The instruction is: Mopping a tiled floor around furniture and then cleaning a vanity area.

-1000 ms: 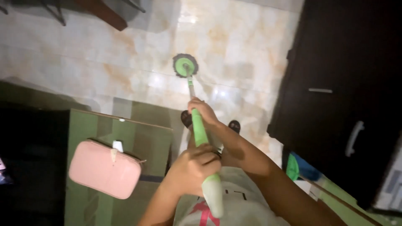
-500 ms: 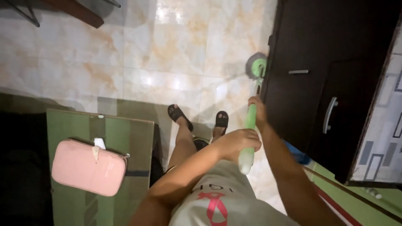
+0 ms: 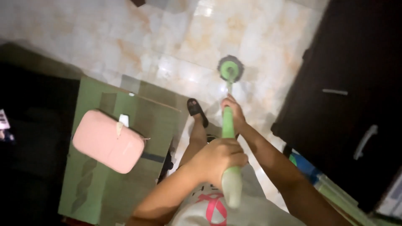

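Note:
I hold a mop with a light green handle [image 3: 228, 125] in both hands. My left hand [image 3: 220, 157] is closed round the upper end of the handle, near my chest. My right hand [image 3: 234, 113] grips the handle lower down, closer to the floor. The round green mop head [image 3: 230, 69] with a dark fringe rests on the glossy beige marble floor [image 3: 176, 42] ahead of my feet. One foot in a black sandal [image 3: 197, 109] shows left of the handle.
A dark wooden cabinet [image 3: 356, 83] with metal handles stands at the right. A green box [image 3: 113, 167] at the left carries a pink pouch [image 3: 108, 141]. A blue object [image 3: 307, 165] lies on the floor by the cabinet base.
The mop head swung right to the cabinet base, then back left to the open floor ahead of my feet. Both hands kept their grip on the handle.

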